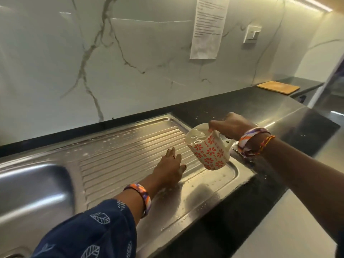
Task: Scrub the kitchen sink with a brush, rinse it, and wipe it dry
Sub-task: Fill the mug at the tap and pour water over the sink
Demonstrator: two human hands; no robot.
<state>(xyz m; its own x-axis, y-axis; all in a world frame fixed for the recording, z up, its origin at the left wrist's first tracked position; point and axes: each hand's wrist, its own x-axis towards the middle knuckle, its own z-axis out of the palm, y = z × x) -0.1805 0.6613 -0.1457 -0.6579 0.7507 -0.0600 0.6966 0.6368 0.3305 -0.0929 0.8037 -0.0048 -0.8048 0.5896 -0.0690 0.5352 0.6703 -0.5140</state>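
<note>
A steel sink unit fills the lower left, with its basin (31, 189) at the left and a ribbed drainboard (119, 157) to the right. My left hand (170, 169) lies flat on the wet drainboard, fingers straight. My right hand (230, 126) grips the handle of a white mug with an orange flower pattern (209, 151). The mug is tilted to the left over the drainboard's right end, and water shows at its mouth. No brush or cloth is in view.
A black countertop (242, 105) runs behind and to the right of the sink, with water drops on it. A wooden board (278, 87) lies at the far right. On the marble wall hang a paper notice (208, 27) and a switch (252, 34).
</note>
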